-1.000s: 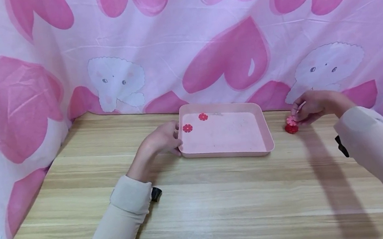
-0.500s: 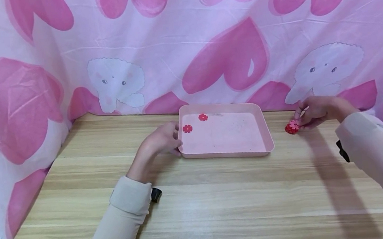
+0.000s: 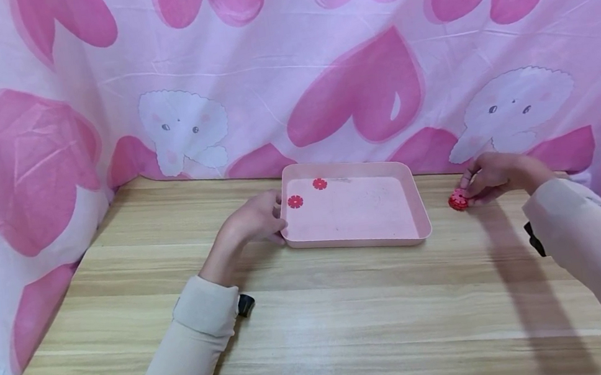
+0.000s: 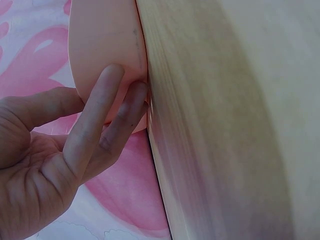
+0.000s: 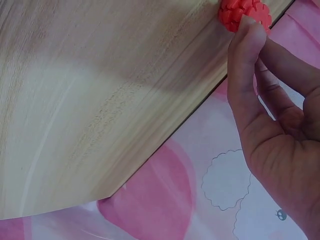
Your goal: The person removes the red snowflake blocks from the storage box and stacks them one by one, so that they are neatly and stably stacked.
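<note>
At the right, my right hand (image 3: 493, 175) pinches a pink flower-shaped interlocking disc (image 3: 460, 195) against a small cluster of red interlocking discs (image 3: 457, 203). Fingertips partly cover these pieces in the right wrist view, where the red cluster (image 5: 235, 14) sits at the top edge. My left hand (image 3: 252, 219) touches the left end of a shallow pink tray (image 3: 358, 243); its fairly straight fingers (image 4: 97, 105) rest on the outer wall. Two separate red discs, one nearer (image 3: 295, 202) and one farther back (image 3: 319, 184), lie flat inside the tray's left part.
The wood-grain table (image 3: 318, 329) extends in front of the tray and to both sides. A pink curtain (image 3: 246, 69) printed with hearts and white animals hangs right behind the table's back edge. Black straps show at both wrists.
My right hand has lowered slightly, bringing the pink disc from above the red cluster down against it. The left hand and the tray have stayed in place.
</note>
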Tool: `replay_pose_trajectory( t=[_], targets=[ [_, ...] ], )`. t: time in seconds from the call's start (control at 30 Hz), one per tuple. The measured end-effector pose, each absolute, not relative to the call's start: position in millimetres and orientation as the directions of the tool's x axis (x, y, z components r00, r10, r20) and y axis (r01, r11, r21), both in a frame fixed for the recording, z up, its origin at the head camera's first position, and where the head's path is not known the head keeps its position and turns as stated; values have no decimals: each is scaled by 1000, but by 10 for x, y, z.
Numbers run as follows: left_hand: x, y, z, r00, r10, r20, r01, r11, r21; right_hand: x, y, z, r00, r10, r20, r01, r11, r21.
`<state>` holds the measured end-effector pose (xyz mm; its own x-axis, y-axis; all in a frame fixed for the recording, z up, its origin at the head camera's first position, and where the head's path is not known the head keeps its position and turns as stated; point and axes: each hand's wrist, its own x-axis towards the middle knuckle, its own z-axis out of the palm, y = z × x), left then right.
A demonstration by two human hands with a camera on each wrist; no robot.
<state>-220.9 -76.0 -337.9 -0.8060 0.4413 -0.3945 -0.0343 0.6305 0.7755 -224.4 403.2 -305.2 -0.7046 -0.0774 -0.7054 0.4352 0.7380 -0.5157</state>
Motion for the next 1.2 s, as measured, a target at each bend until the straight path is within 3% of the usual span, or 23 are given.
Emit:
replay_pose_trajectory(
  t=[0.77,1.2],
  targets=[
    [-2210,-764,-3365,-803,446,-395,-37,624,780,-2233,4025,-3049,-763,-59,-644,384,760,-525],
    [-2201,-761,-3369,-803,450,-390,-37,617,786,-2410,3577,-2882,-806,-93,-585,287,802,-523]
  ],
)
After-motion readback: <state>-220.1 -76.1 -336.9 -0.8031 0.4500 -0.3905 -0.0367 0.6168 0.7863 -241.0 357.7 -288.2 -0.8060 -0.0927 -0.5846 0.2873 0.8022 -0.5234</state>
